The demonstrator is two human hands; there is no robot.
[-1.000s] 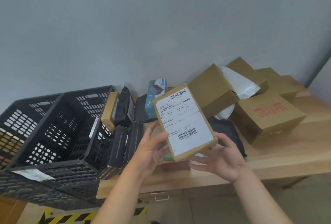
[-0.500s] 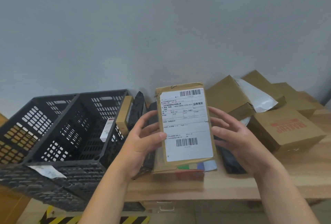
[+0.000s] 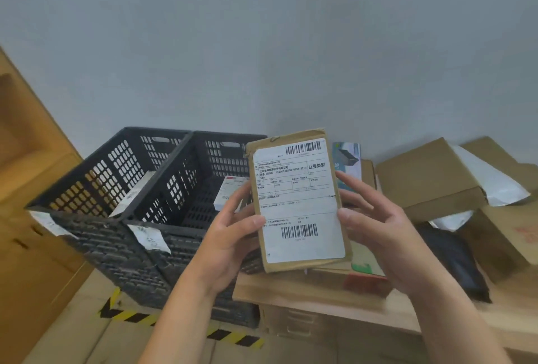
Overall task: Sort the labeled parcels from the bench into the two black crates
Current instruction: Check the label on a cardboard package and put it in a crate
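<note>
I hold a flat brown parcel [image 3: 298, 200] upright in front of me, its white barcode label facing the camera. My left hand [image 3: 233, 235] grips its left edge, thumb on the label. My right hand [image 3: 375, 226] grips the right edge, thumb on the front and fingers spread behind. Two black crates stand side by side to the left: the left crate [image 3: 87, 189] and the right crate [image 3: 186, 218]. Each has a paper tag on its front rim and a labeled parcel inside. The wooden bench [image 3: 305, 293] lies below the parcel.
Brown cardboard boxes [image 3: 431, 177] and a white mailer [image 3: 492, 180] are piled on the bench at right, with a black pouch [image 3: 454, 261] and a blue-green box [image 3: 348, 160] behind the parcel. Yellow-black floor tape [image 3: 180, 323] runs below the crates. A wooden cabinet [image 3: 26, 189] stands at left.
The view has swung left, so the crates now sit nearer the centre. The parcel went from tilted to upright, and my right hand moved from under it to its right edge.
</note>
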